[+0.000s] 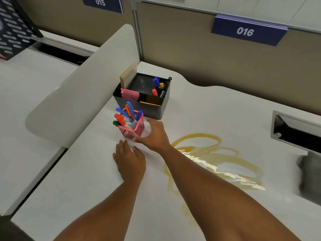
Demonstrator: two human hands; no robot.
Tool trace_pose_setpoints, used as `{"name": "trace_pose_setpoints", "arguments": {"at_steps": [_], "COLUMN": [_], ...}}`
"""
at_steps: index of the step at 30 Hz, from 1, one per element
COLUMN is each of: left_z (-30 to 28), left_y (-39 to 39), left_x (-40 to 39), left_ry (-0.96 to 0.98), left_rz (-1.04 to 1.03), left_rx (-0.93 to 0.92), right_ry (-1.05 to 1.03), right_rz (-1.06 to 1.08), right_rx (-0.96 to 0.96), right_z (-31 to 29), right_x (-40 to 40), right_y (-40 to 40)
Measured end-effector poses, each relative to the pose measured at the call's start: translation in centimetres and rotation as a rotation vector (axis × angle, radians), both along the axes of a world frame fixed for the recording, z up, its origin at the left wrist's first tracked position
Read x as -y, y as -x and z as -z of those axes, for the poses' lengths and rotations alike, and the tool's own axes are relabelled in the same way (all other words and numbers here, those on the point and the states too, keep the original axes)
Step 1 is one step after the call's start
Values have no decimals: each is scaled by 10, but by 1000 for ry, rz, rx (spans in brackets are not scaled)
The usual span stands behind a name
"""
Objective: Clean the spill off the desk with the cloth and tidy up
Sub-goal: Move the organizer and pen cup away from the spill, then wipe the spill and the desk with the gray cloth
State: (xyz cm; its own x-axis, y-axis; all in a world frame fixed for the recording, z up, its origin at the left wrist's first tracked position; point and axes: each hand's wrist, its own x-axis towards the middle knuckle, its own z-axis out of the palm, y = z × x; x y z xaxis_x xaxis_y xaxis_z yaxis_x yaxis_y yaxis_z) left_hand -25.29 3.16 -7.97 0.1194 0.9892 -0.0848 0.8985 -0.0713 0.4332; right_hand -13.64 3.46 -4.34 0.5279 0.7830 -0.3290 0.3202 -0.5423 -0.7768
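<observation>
seemingly mid-tidy, a person leans over a white desk (86,180) with both bare arms stretched forward. the right hand (153,134) has its fingers spread and loosely curved beside a pink mesh pen cup (132,129) full of coloured markers, thumb near the cup's base; it looks about to grasp or to have just let go, and whether it touches the cup cannot be told. the left hand (129,160) lies flat and relaxed on the desk, holding nothing, probably bracing the lean. the cup stands just in front of a black desk organiser (147,105) holding pink notes, card sheets and more markers, likely parked at the far left to keep it away from the mess. to the right, a yellow-brown spill (217,162) spreads in glossy loops across the desk, untouched; the right forearm hides its near-left part. a grey blurred shape at the right edge, most likely the cloth (311,176), lies well apart from both hands and is cut off by the frame. behind, partition panels carry number signs 015 (102,4) and 016 (246,31).
</observation>
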Motion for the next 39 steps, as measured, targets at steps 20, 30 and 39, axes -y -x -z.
{"name": "trace_pose_setpoints", "arguments": {"at_steps": [20,30,39], "left_z": [-50,-49,-42], "left_y": [-124,-249,-320], "left_x": [144,268,309], "left_ry": [139,315,477], "left_rz": [173,802,1006], "left_rx": [322,350,211], "right_ry": [100,456,319], "right_rz": [843,934,856], "right_rx": [351,420,408], "right_z": [-22,-32,-19], "right_x": [259,383,418], "right_y": [-124,-196,-222]}}
